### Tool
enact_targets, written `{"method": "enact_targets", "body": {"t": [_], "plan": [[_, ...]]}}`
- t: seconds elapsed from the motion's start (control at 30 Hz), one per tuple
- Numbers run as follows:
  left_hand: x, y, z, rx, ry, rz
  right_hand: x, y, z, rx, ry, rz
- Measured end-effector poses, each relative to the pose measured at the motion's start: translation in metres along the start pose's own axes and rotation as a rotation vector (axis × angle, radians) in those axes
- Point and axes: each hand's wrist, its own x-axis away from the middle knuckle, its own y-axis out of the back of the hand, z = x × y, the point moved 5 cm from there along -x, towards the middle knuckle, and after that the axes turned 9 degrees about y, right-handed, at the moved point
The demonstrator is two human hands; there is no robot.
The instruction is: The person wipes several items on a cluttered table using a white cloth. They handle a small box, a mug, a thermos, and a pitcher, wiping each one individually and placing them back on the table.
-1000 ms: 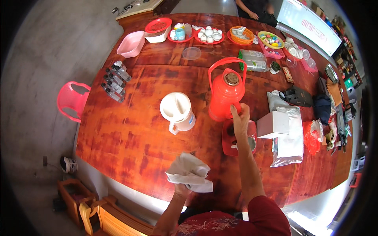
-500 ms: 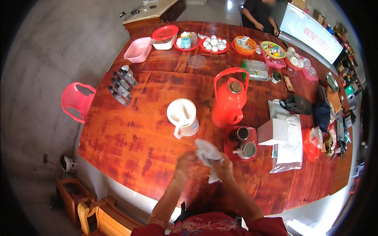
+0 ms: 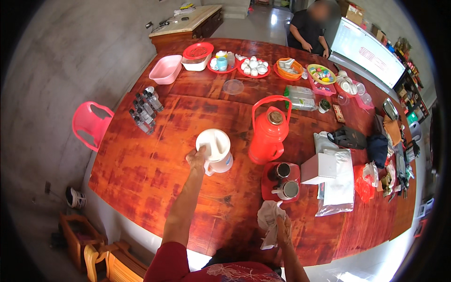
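Note:
My left hand (image 3: 195, 157) is stretched forward to the white lidded water jug (image 3: 215, 146). Its fingers are closed at the jug's left side, by the lid rim just above the handle. The jug stands upright on the table. In my right hand (image 3: 283, 230) is a crumpled white cloth (image 3: 268, 222), gripped low near the table's front edge. Just beyond the cloth lies a red tray (image 3: 268, 191) with a dark mug (image 3: 282, 170) and a grey mug (image 3: 287, 190). To the right of the jug rises a red thermos flask (image 3: 268, 136) with its handle up.
Small bottles (image 3: 143, 113) stand at the left. Along the far edge are a pink basin (image 3: 165, 69), a red plate of white cups (image 3: 253, 67) and baskets. A white box (image 3: 318, 168), plastic bags and a dark bag (image 3: 348, 137) occupy the right. Across the table is a person (image 3: 307, 33).
My left hand has left the cloth and gone forward to the jug. My right hand has drawn the cloth right and nearer to me. The view has tilted slightly upward.

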Motion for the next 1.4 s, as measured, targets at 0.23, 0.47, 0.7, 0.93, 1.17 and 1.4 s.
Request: {"method": "enact_targets", "body": {"t": [0.23,0.47,0.7,0.93,1.17,1.4], "plan": [[0.080,0.010,-0.021,0.297,-0.283,0.234,-0.041,-0.028,0.093,0.405,0.582,0.002],[0.191,-0.017,0.022,0.328,-0.134,0.661,-0.057,-0.104,0.188,0.874,1.172,-0.031],[0.274,-0.022,0.049,0.425,-0.256,0.618,0.001,-0.047,0.158,0.815,1.018,0.245],[0.344,-0.040,0.115,0.341,-0.127,0.700,0.083,0.074,0.150,0.121,0.459,0.463],[0.451,-0.077,0.159,0.303,-0.143,0.684,0.127,0.093,0.174,0.973,1.004,-0.022],[0.496,-0.081,0.152,0.268,-0.324,0.570,0.141,0.124,0.203,0.780,0.998,0.077]]}}
